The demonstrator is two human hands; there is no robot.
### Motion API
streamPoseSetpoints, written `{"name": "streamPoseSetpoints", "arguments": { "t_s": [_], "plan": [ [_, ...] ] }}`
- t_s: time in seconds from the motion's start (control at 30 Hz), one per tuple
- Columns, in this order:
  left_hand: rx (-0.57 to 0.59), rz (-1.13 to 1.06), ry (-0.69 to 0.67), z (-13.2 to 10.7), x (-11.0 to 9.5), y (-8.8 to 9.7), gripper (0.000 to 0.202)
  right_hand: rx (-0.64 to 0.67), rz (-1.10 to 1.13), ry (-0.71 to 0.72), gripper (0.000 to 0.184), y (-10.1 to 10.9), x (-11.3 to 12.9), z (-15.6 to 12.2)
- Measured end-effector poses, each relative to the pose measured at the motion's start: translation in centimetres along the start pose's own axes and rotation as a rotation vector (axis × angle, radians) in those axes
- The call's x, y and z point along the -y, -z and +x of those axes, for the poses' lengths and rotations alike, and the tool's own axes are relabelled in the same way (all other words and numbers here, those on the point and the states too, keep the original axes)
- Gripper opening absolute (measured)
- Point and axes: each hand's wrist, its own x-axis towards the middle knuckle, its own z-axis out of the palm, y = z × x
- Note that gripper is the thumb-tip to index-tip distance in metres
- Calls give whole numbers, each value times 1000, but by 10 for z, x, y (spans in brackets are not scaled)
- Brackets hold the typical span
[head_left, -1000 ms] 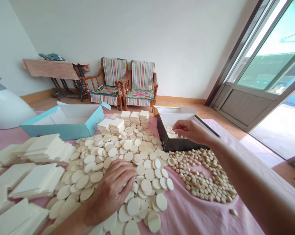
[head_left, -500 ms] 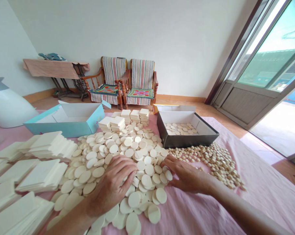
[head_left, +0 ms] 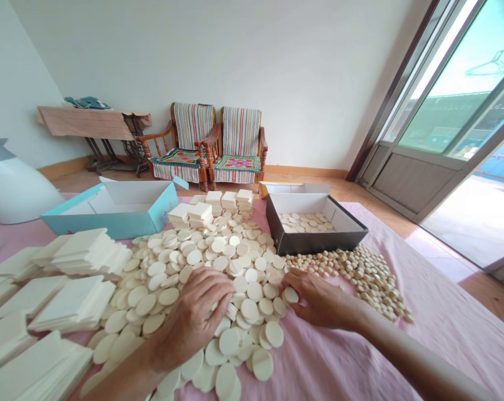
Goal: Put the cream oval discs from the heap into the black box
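Note:
A broad heap of pale round wooden discs [head_left: 218, 262] spreads over the pink cloth in front of me. My left hand [head_left: 204, 301] lies over the heap's middle with fingers curled and thumb close to the fingertips; what they grip, if anything, is hidden beneath. At the heap's right edge, my right hand [head_left: 314, 298] is closed on a single pale disc [head_left: 290, 295], held between thumb and fingers. Just beyond that hand stands an open black box [head_left: 318, 243], with several discs [head_left: 306, 223] lying flat on its white bottom.
Small wooden beads [head_left: 366, 273] spread right of the black box. Stacks of square pale tiles [head_left: 78, 303] fill the left side, and smaller stacks [head_left: 199, 214] stand behind the heap. A blue box [head_left: 109, 223] and a white jug [head_left: 15, 186] sit at the back left on the cloth [head_left: 427, 301].
My right hand has shifted slightly to the right, drawing the disc a little away from the heap's edge. My left hand has stayed nearly still. The view has tilted slightly.

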Motion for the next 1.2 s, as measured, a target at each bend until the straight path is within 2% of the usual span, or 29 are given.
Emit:
{"name": "streamPoseSetpoints", "arguments": {
  "t_s": [0.1,0.2,0.3,0.37,0.4,0.47,0.57,0.63,0.73,0.8,0.87,0.93,1.07,1.13,1.2],
  "plan": [
    [-2,6,0,0,0,0,17,-4,-48,-16,21,7,1,-4],
    [-15,14,-6,1,-1,0,17,-83,-76,4,17,30,-7,-1],
    [-19,19,-13,3,-2,0,16,-295,-102,-36,13,61,-26,16],
    [-20,24,-19,4,-2,0,16,-457,-152,-141,13,79,-45,34],
    [-22,29,-21,4,-2,0,16,-470,-190,-206,14,86,-56,44],
    [-23,37,-23,3,-2,0,15,-404,-253,-332,15,95,-76,63],
    [-15,39,-18,2,-2,0,15,-351,-268,-413,13,98,-99,84],
    [-15,33,-15,2,-2,0,15,-375,-263,-446,15,97,-105,89],
    [-23,23,-12,1,-1,0,15,-471,-265,-465,22,93,-97,80],
    [-21,21,-10,2,-1,0,15,-582,-256,-406,23,85,-83,65],
    [-14,25,-8,3,-2,0,15,-685,-214,-272,28,71,-66,48],
    [-11,32,-10,4,-4,1,16,-613,-133,-114,30,51,-53,32],
    [11,9,-29,8,-15,-1,17,-345,-32,149,25,13,-43,19],
    [50,-15,-47,12,-23,-3,16,-282,-75,200,28,1,-43,20],
    [106,-25,-72,17,-32,-3,15,-257,-137,183,30,-4,-42,22]
  ]
}}
